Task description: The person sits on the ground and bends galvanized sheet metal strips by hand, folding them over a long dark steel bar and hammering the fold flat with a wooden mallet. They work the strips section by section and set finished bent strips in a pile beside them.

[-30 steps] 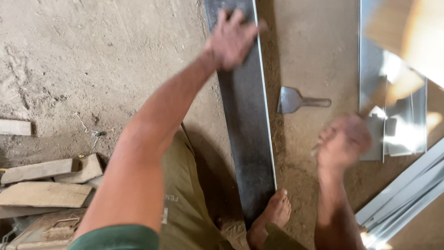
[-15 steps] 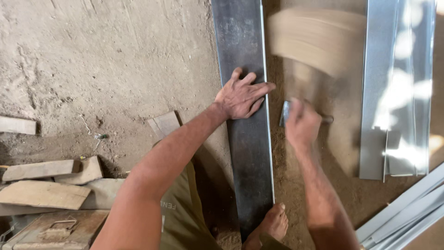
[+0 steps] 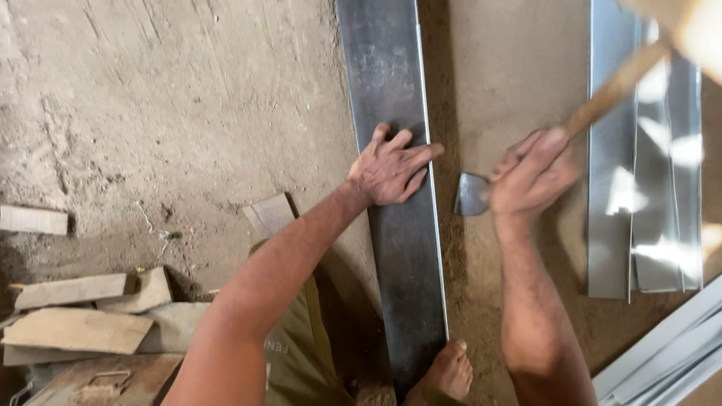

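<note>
A long dark metal strip (image 3: 391, 135) lay flat on the dirt floor (image 3: 188, 113), running away from the person from near the bare foot (image 3: 445, 374) at the bottom of the view to the top edge. The left hand (image 3: 391, 169) was pressed palm-down on the strip about midway along it. Its fingers (image 3: 412, 154) were spread apart and laid flat across the strip's width, with the tips reaching its right edge and the longest one just past it; they held nothing, only pinned the metal down.

The right hand (image 3: 535, 174) hovered just to the right of the strip, over bare dirt, its fingers closed tight around the wooden handle of a hammer (image 3: 613, 90). The handle slanted up and to the right, and its far end dissolved into a pale blur at the top right corner, so the head could not be made out. A small flat metal blade (image 3: 471, 195) showed directly left of that hand, between it and the strip's right edge, close to the left hand's fingertips but apart from them; whether the right hand also held it could not be told.

Shiny sheet-metal pieces (image 3: 647, 188) lay to the right, well apart from the strip, with more light-coloured lengths (image 3: 669, 353) at the lower right corner. Wood scraps (image 3: 75, 316) were piled at the lower left.
</note>
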